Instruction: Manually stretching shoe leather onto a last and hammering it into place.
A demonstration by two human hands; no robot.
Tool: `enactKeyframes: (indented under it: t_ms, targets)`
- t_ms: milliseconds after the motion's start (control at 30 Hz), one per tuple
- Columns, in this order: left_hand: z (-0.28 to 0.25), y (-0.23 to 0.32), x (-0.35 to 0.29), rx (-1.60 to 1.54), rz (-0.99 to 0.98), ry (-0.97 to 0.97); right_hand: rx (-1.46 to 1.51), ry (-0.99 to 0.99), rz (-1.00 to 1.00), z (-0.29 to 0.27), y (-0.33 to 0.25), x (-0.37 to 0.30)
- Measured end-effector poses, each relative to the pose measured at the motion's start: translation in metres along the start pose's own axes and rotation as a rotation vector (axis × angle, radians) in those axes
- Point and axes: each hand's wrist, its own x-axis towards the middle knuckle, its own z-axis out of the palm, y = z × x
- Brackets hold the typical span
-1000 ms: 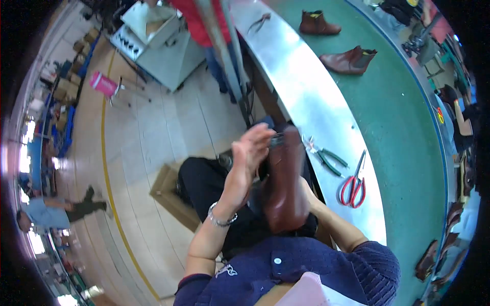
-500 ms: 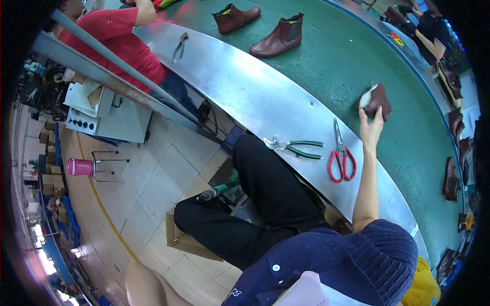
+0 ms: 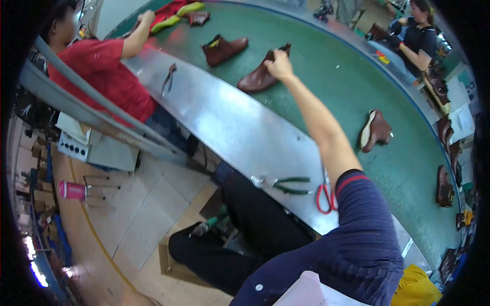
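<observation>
Fairly bright, even light fills the workshop, laying a broad whitish glare along the metal strip [image 3: 219,109], a faint sheen over the green tabletop [image 3: 352,92] and small soft highlights on the brown boot [image 3: 255,78], while the black trousers [image 3: 260,214] sink into near-featureless dark. Low at the left rim, bright patches [image 3: 39,275] burn out to white with a violet fringe. The fisheye lens bows the tabletop's edge and the yellow floor line [image 3: 97,237], the outer background looks stretched and soft, and black vignetting swallows the corners.
</observation>
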Motion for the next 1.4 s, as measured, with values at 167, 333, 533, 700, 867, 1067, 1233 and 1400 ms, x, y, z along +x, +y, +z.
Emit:
enactKeyframes:
  t_ms: [167, 333, 533, 700, 867, 1067, 1233, 1400]
  targets:
    - [-0.007, -0.014, 0.001, 0.054, 0.054, 0.084, 0.134, 0.003, 0.126, 0.016, -0.037, -0.031]
    - [-0.006, -0.02, -0.005, 0.027, 0.124, 0.185, 0.165, 0.053, 0.073, -0.033, 0.01, -0.047]
    - [-0.017, 0.008, -0.027, 0.121, 0.157, 0.31, 0.128, 0.015, -0.02, -0.126, -0.056, -0.077]
    - [-0.021, 0.025, -0.039, 0.214, 0.131, 0.355, 0.245, -0.073, -0.422, -0.231, -0.132, -0.109]
    - [0.048, -0.021, -0.069, -0.778, -0.527, -0.051, 0.765, -0.17, -0.722, -0.297, -0.239, -0.144]
    - [0.097, -0.029, -0.096, -1.228, -0.759, -0.193, 1.483, -0.639, -0.518, -0.283, -0.311, -0.214]
    - [0.046, -0.025, -0.106, -1.528, -0.477, -0.173, 1.701, -1.069, -0.302, -0.198, -0.312, -0.272]
    - [-0.002, -0.014, -0.134, -0.917, -0.431, 0.035, 1.237, -0.846, -0.419, -0.194, -0.295, -0.311]
